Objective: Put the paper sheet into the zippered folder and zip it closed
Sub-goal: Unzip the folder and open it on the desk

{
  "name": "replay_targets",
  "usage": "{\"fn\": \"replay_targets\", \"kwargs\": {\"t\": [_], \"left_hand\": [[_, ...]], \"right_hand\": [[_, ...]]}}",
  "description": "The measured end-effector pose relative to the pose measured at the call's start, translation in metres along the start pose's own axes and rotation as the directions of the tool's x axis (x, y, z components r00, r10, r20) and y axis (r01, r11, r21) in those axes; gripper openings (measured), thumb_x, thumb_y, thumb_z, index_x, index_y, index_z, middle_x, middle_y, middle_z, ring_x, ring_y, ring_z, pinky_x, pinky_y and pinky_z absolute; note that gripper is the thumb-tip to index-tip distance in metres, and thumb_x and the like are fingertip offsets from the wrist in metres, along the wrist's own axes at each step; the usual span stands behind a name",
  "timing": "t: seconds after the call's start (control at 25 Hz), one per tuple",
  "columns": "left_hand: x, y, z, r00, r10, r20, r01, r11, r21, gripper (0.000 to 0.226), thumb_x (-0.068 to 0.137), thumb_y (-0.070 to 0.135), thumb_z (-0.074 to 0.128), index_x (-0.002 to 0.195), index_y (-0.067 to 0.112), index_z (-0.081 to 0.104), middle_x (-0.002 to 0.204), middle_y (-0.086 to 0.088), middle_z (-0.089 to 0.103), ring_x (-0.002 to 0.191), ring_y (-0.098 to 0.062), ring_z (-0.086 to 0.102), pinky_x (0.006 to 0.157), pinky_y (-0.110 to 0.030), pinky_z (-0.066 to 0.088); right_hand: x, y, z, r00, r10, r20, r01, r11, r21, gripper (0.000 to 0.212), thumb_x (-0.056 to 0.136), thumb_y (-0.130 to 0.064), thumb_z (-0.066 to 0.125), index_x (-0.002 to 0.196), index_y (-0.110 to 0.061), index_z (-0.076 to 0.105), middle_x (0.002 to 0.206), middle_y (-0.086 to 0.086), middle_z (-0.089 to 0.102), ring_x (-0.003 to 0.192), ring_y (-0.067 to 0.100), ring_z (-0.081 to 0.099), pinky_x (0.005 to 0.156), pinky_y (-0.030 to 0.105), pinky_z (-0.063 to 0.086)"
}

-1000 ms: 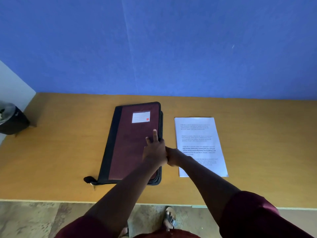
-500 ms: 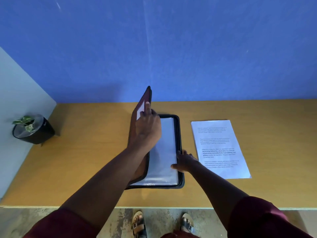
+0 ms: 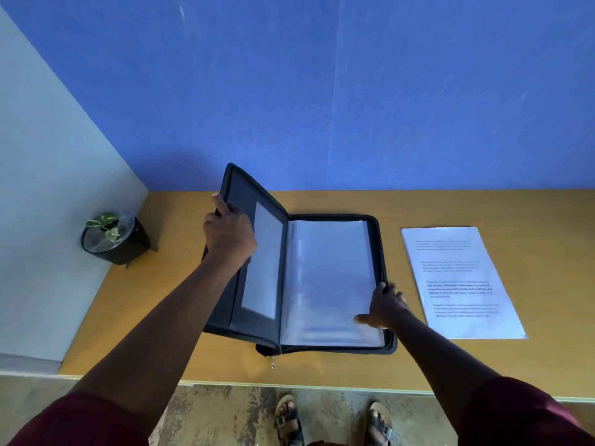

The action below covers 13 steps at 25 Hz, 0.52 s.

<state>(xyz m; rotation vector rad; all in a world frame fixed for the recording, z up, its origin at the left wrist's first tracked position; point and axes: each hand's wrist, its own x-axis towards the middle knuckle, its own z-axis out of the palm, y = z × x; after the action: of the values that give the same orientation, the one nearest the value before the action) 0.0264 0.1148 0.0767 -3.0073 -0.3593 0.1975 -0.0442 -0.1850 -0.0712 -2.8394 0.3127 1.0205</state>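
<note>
The black zippered folder point(image 3: 322, 217) lies unzipped on the wooden table point(image 3: 547, 214). Its right half rests flat with clear plastic sleeves point(image 3: 328, 278) showing. Its left cover point(image 3: 244, 194) is tilted up and swung leftward, with a clear pocket on its inside. My left hand point(image 3: 228, 233) grips that cover's outer edge. My right hand point(image 3: 384, 305) presses on the lower right edge of the flat half, fingers spread. The printed paper sheet point(image 3: 460, 281) lies flat on the table to the right of the folder, untouched. The zip pull point(image 3: 273, 362) dangles at the folder's near spine.
A small potted plant point(image 3: 112, 239) in a black pot stands at the table's far left corner. A blue wall runs behind the table and a pale wall on the left. The table's front edge point(image 3: 289, 384) is close to my sandalled feet point(image 3: 286, 420).
The folder was lying shut with my left hand on it. My left hand has lifted the cover and swung it leftward past upright. My right hand moved to the flat half's right edge.
</note>
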Motion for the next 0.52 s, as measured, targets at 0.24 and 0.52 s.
{"fn": "replay_targets", "kwargs": {"t": [0.24,0.52], "left_hand": [[0.031,-0.059,0.057,0.995,-0.01,0.094,0.017,0.998,-0.067,0.116,0.079,0.05,0.076,0.154,-0.001,0.004,0.161,-0.028,-0.005,0.137,-0.051,0.03,0.111,-0.051,0.035],[0.059,-0.107,0.12,0.972,0.05,0.231,-0.001,0.978,-0.207,0.119,0.079,0.047,0.078,0.156,0.003,-0.001,0.162,-0.023,-0.006,0.14,-0.049,0.028,0.113,-0.05,0.035]], "right_hand": [[-0.005,-0.009,0.008,0.999,0.035,-0.01,-0.035,0.999,-0.013,0.124,0.08,-0.062,0.068,0.153,0.002,-0.009,0.16,0.029,-0.007,0.146,0.047,0.014,0.116,0.048,0.027],[-0.003,-0.015,0.012,0.999,0.051,-0.01,-0.051,0.999,-0.006,0.122,0.081,-0.062,0.066,0.152,0.002,-0.01,0.159,0.029,-0.009,0.144,0.051,0.014,0.116,0.05,0.029]]}}
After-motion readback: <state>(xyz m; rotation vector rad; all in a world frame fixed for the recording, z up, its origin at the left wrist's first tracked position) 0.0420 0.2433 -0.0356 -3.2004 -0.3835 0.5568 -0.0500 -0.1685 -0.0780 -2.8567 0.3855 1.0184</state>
